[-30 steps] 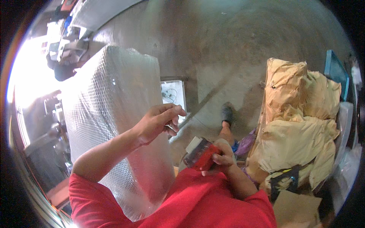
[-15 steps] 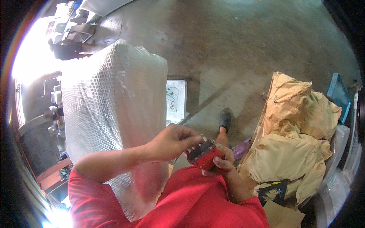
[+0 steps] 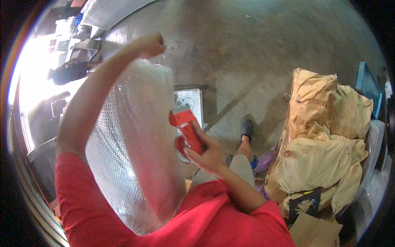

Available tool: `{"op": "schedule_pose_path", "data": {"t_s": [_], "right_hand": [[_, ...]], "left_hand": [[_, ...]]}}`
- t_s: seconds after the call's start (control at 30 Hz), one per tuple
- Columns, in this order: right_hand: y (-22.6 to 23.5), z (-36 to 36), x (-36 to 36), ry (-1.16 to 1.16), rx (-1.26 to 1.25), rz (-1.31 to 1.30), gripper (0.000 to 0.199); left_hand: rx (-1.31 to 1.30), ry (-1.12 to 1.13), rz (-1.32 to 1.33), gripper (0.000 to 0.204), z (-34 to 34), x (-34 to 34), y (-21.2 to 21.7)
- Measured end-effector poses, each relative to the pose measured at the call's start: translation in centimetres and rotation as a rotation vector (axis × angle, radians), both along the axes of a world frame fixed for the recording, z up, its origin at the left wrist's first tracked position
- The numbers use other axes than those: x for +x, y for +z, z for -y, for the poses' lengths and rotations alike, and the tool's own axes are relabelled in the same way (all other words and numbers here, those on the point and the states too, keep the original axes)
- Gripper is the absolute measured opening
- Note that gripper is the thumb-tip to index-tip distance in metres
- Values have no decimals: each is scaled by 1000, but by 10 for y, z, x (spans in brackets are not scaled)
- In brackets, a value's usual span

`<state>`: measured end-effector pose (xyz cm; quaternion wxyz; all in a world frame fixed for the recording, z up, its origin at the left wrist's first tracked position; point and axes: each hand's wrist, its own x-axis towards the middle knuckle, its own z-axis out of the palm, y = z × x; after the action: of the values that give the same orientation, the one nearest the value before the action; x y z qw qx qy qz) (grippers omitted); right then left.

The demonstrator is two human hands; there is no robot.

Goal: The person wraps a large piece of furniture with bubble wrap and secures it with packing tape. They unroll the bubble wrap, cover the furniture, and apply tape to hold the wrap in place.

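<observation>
We see the right hand point(image 3: 210, 154) closed around a red tape dispenser point(image 3: 187, 129), fingers wrapped over its lower part. The dispenser's long axis runs from the hand up and to the left, with its wider head pressed against the right side of a tall bundle wrapped in clear bubble wrap point(image 3: 135, 152). The bundle stands nearly upright in front of the person's red shirt point(image 3: 214, 218), its long axis running from the chest up towards the raised left arm.

The left hand point(image 3: 150, 44) is lifted above the top of the bundle and curled into a fist. Its grip is shut, and we think it pinches a strip of clear tape, but the strip is too faint for us to be sure.

Just right of the bundle, a flat white rectangular sheet with dark markings point(image 3: 190, 101) lies on the concrete floor point(image 3: 255, 45). Further right of the bundle, a dark shoe point(image 3: 247, 126) rests on the floor. Well to the right of the bundle stands a heap of packages in crumpled tan paper point(image 3: 325, 144), with a blue panel point(image 3: 368, 88) behind the heap and a piece of brown cardboard point(image 3: 314, 230) below it.
</observation>
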<state>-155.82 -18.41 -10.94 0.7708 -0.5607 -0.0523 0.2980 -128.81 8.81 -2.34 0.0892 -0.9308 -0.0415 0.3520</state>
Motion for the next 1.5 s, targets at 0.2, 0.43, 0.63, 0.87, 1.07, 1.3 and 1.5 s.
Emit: {"op": "schedule_pose_path", "data": {"t_s": [0.2, 0.43, 0.63, 0.87, 1.07, 1.3, 1.5], "right_hand": [[11, -61, 55, 107, 152, -256, 75], [-3, -80, 57, 165, 151, -199, 59], [-8, -72, 23, 156, 139, -162, 54], [7, 0, -188, 381, 66, -231, 68], [25, 65, -334, 579, 122, -279, 75], [30, 94, -430, 809, 135, -219, 80], [10, 79, -465, 606, 279, -192, 66]], "left_hand": [[399, -75, -305, 26, -88, 33, -46], [839, -266, -250, 36, -74, 10, -51], [624, -661, -173, 48, -7, -80, 3], [110, -746, -200, 42, 63, -350, 67], [55, -682, -90, 52, 101, -484, 78], [-19, -752, -288, 56, 131, -577, 92], [-148, -684, -223, 54, 180, -654, 161]]}}
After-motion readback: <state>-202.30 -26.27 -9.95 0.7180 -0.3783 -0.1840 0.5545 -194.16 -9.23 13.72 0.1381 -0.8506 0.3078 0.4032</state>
